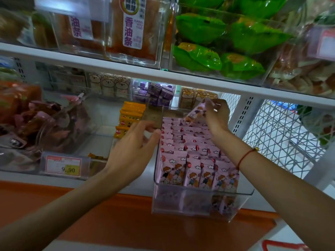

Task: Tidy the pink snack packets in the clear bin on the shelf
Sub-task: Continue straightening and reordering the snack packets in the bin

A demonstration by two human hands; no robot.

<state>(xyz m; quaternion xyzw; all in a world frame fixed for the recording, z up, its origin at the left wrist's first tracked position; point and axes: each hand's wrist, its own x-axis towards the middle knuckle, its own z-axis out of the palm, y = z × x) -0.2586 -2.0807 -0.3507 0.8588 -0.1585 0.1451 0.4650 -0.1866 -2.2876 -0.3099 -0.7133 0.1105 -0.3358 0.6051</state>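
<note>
Overhead, the right hand (215, 115) pinches one pink cartoon-printed snack packet (194, 114) above the rows in the clear plastic bin (199, 201) on the white shelf (126, 180), likely to slot it in; the left hand (134, 149), fingers loosely curled, touches the bin's left wall, probably steadying it.

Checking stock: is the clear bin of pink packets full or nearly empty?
Nearly full: upright pink packets fill the clear bin in rows; only its far end shows a gap.

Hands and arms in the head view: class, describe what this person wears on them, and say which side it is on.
Both forearms are bare, with no sleeves or gloves in view. The right wrist carries a thin red string bracelet with a small gold-coloured bead. The left hand and right hand show no rings that can be made out.
</note>
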